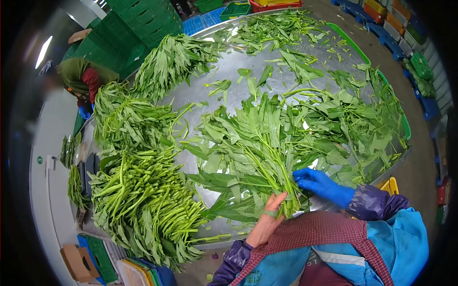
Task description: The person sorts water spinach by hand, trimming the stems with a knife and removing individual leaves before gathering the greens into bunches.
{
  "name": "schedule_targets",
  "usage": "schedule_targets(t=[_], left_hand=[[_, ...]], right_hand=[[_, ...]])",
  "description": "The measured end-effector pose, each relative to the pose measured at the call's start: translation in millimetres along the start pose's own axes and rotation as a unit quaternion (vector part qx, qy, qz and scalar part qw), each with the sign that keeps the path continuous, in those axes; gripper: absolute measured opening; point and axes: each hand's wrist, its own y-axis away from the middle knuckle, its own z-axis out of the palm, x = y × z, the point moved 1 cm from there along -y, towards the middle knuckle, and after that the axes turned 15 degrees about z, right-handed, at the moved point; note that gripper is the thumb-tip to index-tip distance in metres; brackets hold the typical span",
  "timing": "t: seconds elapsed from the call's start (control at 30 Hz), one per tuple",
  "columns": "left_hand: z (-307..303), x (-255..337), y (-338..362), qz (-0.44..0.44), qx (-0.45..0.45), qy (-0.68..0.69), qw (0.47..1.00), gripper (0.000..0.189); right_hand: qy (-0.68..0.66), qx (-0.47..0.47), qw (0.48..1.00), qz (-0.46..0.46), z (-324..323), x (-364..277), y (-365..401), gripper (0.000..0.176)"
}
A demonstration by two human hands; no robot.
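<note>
A bunch of water spinach (267, 148) lies with its leaves pointing away and its cut stems toward my body. My bare left hand (269, 217) is closed around the lower stems, and a greenish band crosses it near the fingers. Beside those stems, on their right, is my right hand (324, 187) in a blue glove. Its fingers stretch toward the stems, loosely bent, with the fingertips at or touching them. Loose water spinach leaves (353, 114) spread over the metal table (210, 86) around the bunch.
Stacked bunches (148, 200) line the table's left side, stem ends facing right. A green rim (350, 43) edges the far right. Green crates (143, 19) stand behind at left, near another person (88, 78). A yellow basket (390, 186) sits below the right edge.
</note>
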Motion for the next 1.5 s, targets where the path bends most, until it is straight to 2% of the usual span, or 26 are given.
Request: schedule_targets(t=[0.07,0.23,0.33,0.43,0.5,0.6,0.67,0.8,0.83,0.87,0.93,0.97,1.03,1.07,1.1,1.13,1.17,1.23,1.27,1.3,1.33,1.37,1.4,1.43,1.47,1.5], left_hand=[[4,2,5,0.015,-0.007,-0.030,0.999,0.039],[12,5,23,0.059,-0.019,-0.095,0.994,0.041],[13,0,27,0.088,-0.025,-0.154,0.984,0.042],[9,-2,26,0.135,-0.032,-0.207,0.968,0.045],[4,-5,23,0.157,-0.047,-0.244,0.956,0.048],[1,-4,22,0.205,-0.054,-0.327,0.921,0.048],[-3,-4,21,0.255,-0.112,-0.439,0.854,0.045],[17,26,32,0.176,-0.134,-0.495,0.840,0.045],[31,49,40,0.099,-0.171,-0.619,0.760,0.047],[43,69,48,0.023,-0.207,-0.725,0.656,0.048],[57,98,63,0.164,-0.214,-0.798,0.538,0.050],[65,104,65,0.200,-0.181,-0.785,0.558,0.049],[81,106,60,0.328,-0.204,-0.864,0.322,0.051],[81,103,54,0.321,-0.229,-0.879,0.267,0.054],[79,98,45,0.313,-0.251,-0.891,0.212,0.058],[79,96,38,0.314,-0.235,-0.902,0.181,0.067],[79,97,33,0.318,-0.241,-0.900,0.177,0.067],[83,105,26,0.356,-0.227,-0.887,0.186,0.067],[80,107,22,0.346,-0.221,-0.893,0.182,0.070],[78,110,19,0.346,-0.221,-0.894,0.179,0.070],[76,115,17,0.333,-0.190,-0.897,0.218,0.072],[74,120,16,0.320,-0.157,-0.899,0.255,0.074],[75,126,18,0.315,-0.132,-0.894,0.290,0.075],[75,130,17,0.316,-0.124,-0.896,0.286,0.075],[74,133,18,0.331,-0.101,-0.860,0.374,0.074],[71,137,20,0.346,-0.071,-0.817,0.456,0.072]], right_hand=[[-0.097,-0.059,0.991,0.068,14,8,-11,0.050],[-0.129,-0.058,0.986,0.082,37,7,-29,0.058],[-0.135,-0.115,0.978,0.111,46,-12,-27,0.066],[-0.151,-0.113,0.980,0.055,54,-19,-28,0.067],[-0.156,-0.104,0.980,0.063,57,-19,-29,0.069],[-0.169,-0.099,0.980,0.048,60,-19,-29,0.070],[-0.108,-0.079,0.991,0.001,59,-15,-32,0.069],[-0.129,-0.103,0.986,0.031,54,-18,-34,0.058],[-0.133,-0.092,0.986,0.029,50,-19,-34,0.058],[-0.114,-0.111,0.987,0.030,45,-19,-35,0.056],[-0.097,-0.146,0.984,0.035,36,-20,-36,0.048],[-0.102,-0.133,0.985,0.033,33,-26,-35,0.048],[0.004,-0.235,0.969,0.076,32,-42,-29,0.060],[0.000,-0.226,0.971,0.073,33,-51,-23,0.060],[0.071,-0.226,0.969,0.073,35,-61,-16,0.068],[0.143,-0.225,0.961,0.074,34,-67,-14,0.076],[0.141,-0.217,0.963,0.072,31,-69,-19,0.076],[0.123,-0.350,0.928,0.039,26,-72,-32,0.085],[0.120,-0.357,0.926,-0.033,20,-83,-35,0.069],[0.124,-0.411,0.899,-0.090,6,-70,-69,0.060],[0.128,-0.464,0.864,-0.147,-11,-61,-105,0.052],[0.161,-0.347,0.922,0.064,-24,-115,-91,0.046],[0.123,-0.190,0.972,0.067,-44,-111,-123,0.042],[0.092,-0.020,0.995,-0.027,-58,-124,-131,0.042],[0.179,0.121,0.967,-0.136,-80,-115,-165,0.045],[0.282,0.200,0.931,-0.115,-99,-114,-182,0.045]])
